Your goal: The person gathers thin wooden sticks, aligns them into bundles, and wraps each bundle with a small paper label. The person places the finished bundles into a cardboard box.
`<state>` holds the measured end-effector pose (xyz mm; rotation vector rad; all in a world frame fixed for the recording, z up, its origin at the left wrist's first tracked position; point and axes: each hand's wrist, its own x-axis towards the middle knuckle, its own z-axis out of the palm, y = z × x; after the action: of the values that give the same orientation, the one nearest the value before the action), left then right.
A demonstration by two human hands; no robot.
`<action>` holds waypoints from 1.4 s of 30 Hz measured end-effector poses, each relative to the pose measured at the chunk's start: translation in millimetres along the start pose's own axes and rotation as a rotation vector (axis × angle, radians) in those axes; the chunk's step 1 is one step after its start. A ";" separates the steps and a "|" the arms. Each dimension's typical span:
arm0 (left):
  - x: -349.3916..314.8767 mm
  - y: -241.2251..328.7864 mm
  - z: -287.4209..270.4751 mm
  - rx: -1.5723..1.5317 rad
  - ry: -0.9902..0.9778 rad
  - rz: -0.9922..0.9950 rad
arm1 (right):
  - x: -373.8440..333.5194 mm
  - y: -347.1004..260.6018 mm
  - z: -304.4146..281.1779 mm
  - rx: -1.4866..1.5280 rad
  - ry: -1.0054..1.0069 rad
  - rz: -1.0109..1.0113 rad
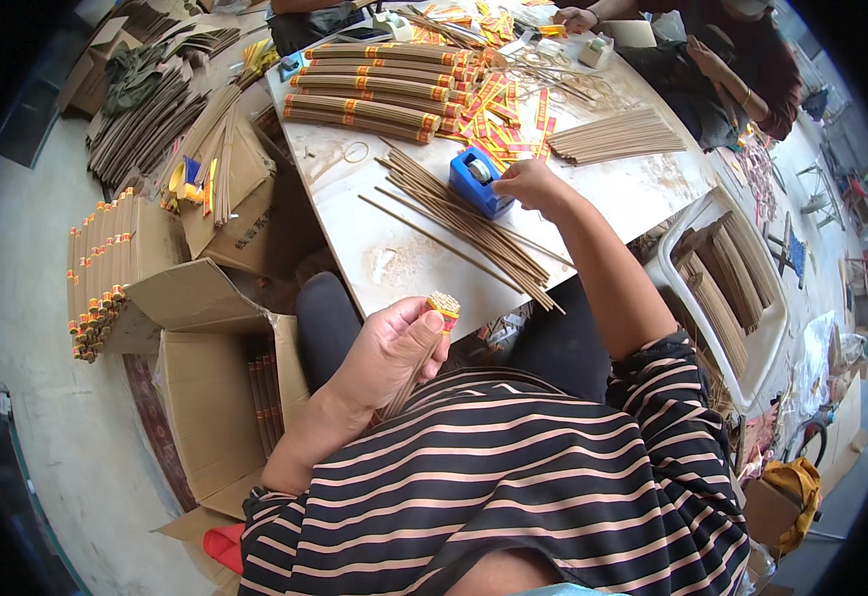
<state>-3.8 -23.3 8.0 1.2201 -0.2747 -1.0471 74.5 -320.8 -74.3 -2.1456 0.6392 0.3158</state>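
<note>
- Far to the left of the left hand, a stack of banded stick bundles (101, 273) lies on top of a cardboard box (205, 397) on the floor.
- Just left of and below the left hand, the open cardboard box holds more sticks (265, 397), standing on end along its inner wall.
- The left hand (389, 353) is closed around a bundle of incense sticks (424, 348). The bundle points up and to the right; its upper end carries a red and yellow paper band (444, 306), and its lower part is hidden behind the palm.
- The bundle is held off the table, just below the near edge of the white table (394, 248).
- Between the two hands, a spread of loose sticks (464, 223) lies diagonally on the table, some overhanging the near edge.
- Just left of the right hand, a blue tape dispenser (478, 184) stands on the table, touching the loose sticks.
- The right hand (533, 184) rests at the dispenser with its fingertips pinched at the dispenser's front edge. Whether tape is held between the fingers cannot be told.
- Above both hands, finished wrapped bundles (374, 89) lie side by side on the far part of the table, next to scattered red and yellow paper labels (498, 109).
- To the right of the right hand, a flat pile of bare sticks (618, 139) lies on the table.
- Right of and below the right forearm, a white plastic tub (742, 288) holds more stick bundles.
</note>
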 end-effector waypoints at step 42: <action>2.8 -1.5 -16.4 -0.141 -0.005 0.050 | -66.7 19.1 31.2 0.900 0.095 -0.133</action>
<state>8.1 -15.1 -0.4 1.0786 -0.2298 -1.0090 8.3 -283.5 -76.9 -1.3260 0.5435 -0.1408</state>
